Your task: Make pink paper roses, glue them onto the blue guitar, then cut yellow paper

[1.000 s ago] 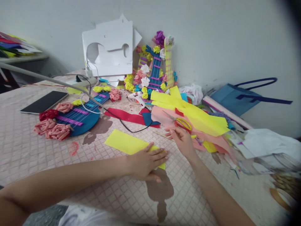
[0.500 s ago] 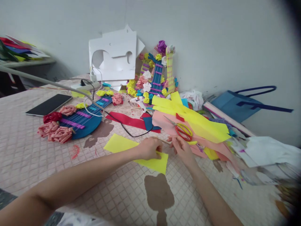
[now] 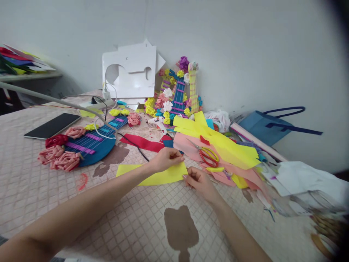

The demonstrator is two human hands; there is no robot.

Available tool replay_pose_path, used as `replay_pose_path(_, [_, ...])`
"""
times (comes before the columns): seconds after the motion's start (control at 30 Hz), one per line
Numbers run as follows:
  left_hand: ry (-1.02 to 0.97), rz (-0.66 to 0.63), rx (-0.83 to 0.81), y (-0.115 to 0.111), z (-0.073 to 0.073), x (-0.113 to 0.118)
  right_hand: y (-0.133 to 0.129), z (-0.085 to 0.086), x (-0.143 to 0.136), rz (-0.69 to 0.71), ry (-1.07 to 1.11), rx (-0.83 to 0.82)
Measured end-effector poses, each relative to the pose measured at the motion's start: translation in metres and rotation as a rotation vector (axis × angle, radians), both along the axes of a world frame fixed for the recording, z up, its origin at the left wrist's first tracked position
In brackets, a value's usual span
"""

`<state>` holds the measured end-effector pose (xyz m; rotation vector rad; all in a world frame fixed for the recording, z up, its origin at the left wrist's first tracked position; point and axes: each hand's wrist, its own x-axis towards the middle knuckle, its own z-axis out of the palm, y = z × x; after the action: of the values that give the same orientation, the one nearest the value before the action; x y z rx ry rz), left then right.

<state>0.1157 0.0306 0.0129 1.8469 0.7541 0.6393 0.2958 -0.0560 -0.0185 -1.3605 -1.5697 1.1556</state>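
A yellow paper strip [image 3: 160,176] lies on the patterned tablecloth in front of me. My left hand [image 3: 167,159] is closed at the strip's upper right edge, fingertips pinching the paper. At its right end, my right hand [image 3: 195,178] has thumb and finger pinched on the corner. Just beyond my right hand, scissors [image 3: 205,153] with red and yellow handles rest on pink paper [image 3: 182,143]. A red strip [image 3: 141,142] lies behind my left hand.
At the left are a blue flower-trimmed guitar craft [image 3: 100,149] and a dark tablet [image 3: 53,125]. A glue gun [image 3: 158,123], more decorated guitars [image 3: 178,96] and white board [image 3: 131,72] stand farther back. Yellow sheets [image 3: 218,138] and a blue bag [image 3: 264,127] are right.
The yellow strip has turned to lie more level. My left hand has moved up to its upper edge, and my right hand has come down to its right corner. The thin stick between my hands no longer shows.
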Motion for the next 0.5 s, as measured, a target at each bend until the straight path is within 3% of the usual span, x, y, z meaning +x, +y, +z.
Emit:
replay_pose_path(0.13, [0.1, -0.115, -0.05, 0.012, -0.003, -0.014, 0.002, 0.01, 0.013, 0.014, -0.026, 0.025])
replay_pose_path(0.23, [0.157, -0.128, -0.063, 0.02, -0.003, -0.024, 0.016, 0.027, 0.04, 0.059, -0.16, 0.05])
replay_pose_path(0.37, [0.186, -0.16, -0.095, 0.021, 0.005, -0.03, 0.055, 0.041, 0.092, -0.25, -0.486, 0.233])
replay_pose_path(0.5, [0.167, -0.248, -0.234, 0.019, 0.007, -0.04, 0.089, 0.035, 0.128, -0.236, -0.551, 0.167])
